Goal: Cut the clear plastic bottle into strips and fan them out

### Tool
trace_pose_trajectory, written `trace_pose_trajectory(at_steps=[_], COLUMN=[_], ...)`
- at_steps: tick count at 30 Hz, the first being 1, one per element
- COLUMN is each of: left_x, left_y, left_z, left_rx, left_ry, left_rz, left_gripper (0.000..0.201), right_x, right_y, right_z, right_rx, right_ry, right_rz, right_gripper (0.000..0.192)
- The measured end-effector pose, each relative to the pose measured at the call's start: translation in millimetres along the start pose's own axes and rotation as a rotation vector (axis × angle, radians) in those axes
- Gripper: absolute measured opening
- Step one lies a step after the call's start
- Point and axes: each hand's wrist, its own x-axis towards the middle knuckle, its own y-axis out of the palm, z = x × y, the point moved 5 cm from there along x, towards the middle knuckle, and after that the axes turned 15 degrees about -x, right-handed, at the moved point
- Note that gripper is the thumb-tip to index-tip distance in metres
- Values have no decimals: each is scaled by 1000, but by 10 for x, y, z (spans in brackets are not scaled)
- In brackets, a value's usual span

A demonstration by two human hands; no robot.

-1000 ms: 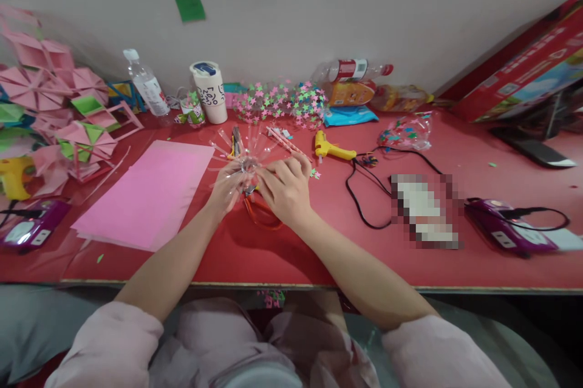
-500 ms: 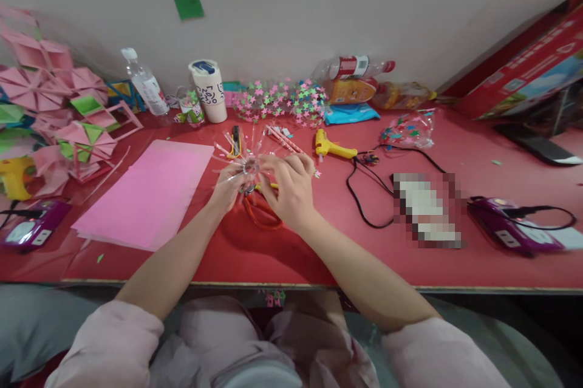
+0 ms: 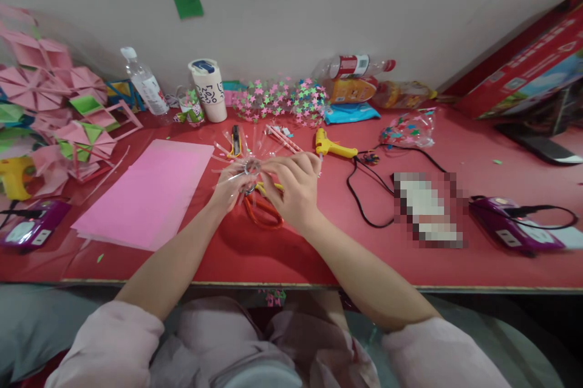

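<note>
Over the middle of the table is a clear plastic bottle piece (image 3: 252, 167) cut into thin strips that fan out around a ring. My left hand (image 3: 226, 189) is closed around its left and lower side and holds it up. From the right, my right hand (image 3: 298, 187) has thumb and fingers together at the right-hand strips, apparently pinching one; its fingertips partly hide the strip. Scissors (image 3: 264, 221) with orange handles lie just beneath the hands, partly covered by them. A yellow-and-black box cutter (image 3: 235, 140) and pink striped straws (image 3: 285, 139) lie behind the bottle piece.
Pink paper sheets (image 3: 148, 194) lie on the left, near folded paper shapes (image 3: 59, 90). A yellow glue gun (image 3: 334, 146) with a looping black cord lies to the right. A white tumbler (image 3: 208, 93), star-covered clear bottles (image 3: 280, 101) and a purple power strip (image 3: 514, 227) surround the workspace.
My right hand has shifted slightly right and its fingers have drawn a little away from the ring. The left hand and the bottle piece stay nearly still.
</note>
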Motion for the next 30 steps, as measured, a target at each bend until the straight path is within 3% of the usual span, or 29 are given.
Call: trace_pose_trajectory(at_steps=[10,17,23,30], left_x=[16,6,4,-18], left_y=[-58,-8,-11,28], left_z=[-20,34,72,50], left_rx=[-6,-9,-16,-35], left_ry=[35,-4,-20,-31], left_rz=[-69,-2,16,7], left_gripper=[30,15,15,18], right_x=[9,-6,-20,-22], right_y=[8,13,60,41], right_z=[-42,12,-20,-4], right_rx=[-120,-36,-4,58], right_ry=[-84,-121,-61,-44], right_rz=[-46,-57,-9,-60], right_gripper=[12,19,21,15])
